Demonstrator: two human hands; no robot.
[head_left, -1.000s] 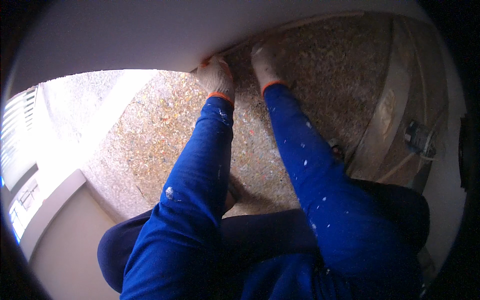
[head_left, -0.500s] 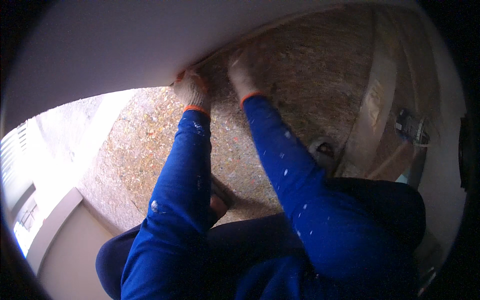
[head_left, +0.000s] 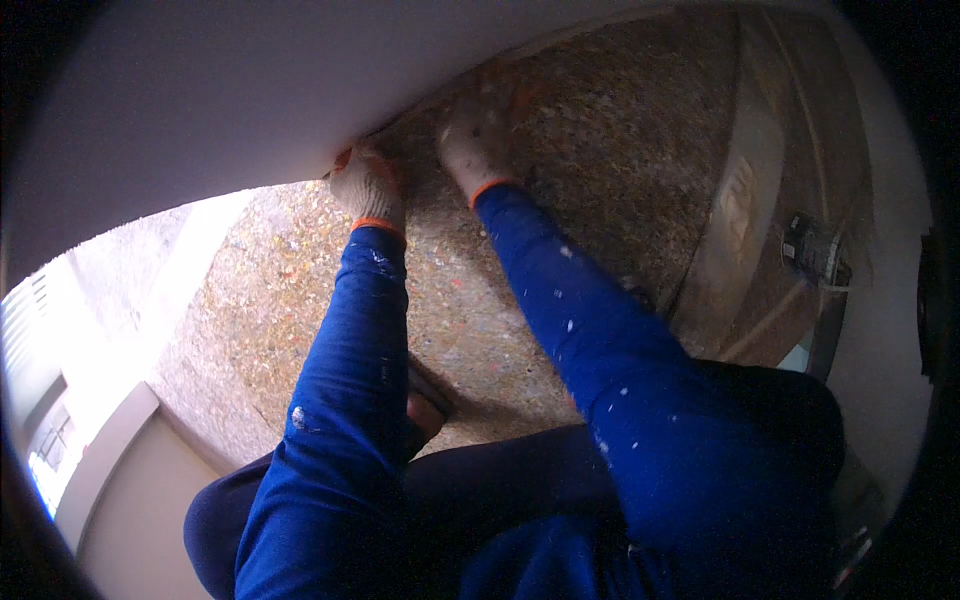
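Observation:
A speckled brown felt underlay (head_left: 560,200) covers the floor up to a white wall (head_left: 250,90). Both my hands wear white knit gloves with orange cuffs, and my sleeves are blue with white flecks. My left hand (head_left: 368,188) sits at the seam where the underlay meets the wall. Its fingers are curled against the underlay's edge, their tips are hidden, and a small orange bit shows beside them. My right hand (head_left: 476,140) lies a little to the right on the underlay, palm down, fingers spread toward the wall.
A pale wooden strip (head_left: 740,210) runs along the underlay's right side, with a small dark metal fitting (head_left: 815,250) beyond it. A bright window and a light ledge (head_left: 100,460) are at the lower left. My dark-trousered legs (head_left: 480,500) fill the bottom.
Both hands have stayed at the wall seam while sliding along it. The right hand now reaches further ahead of the left, and the wall fills more of the view.

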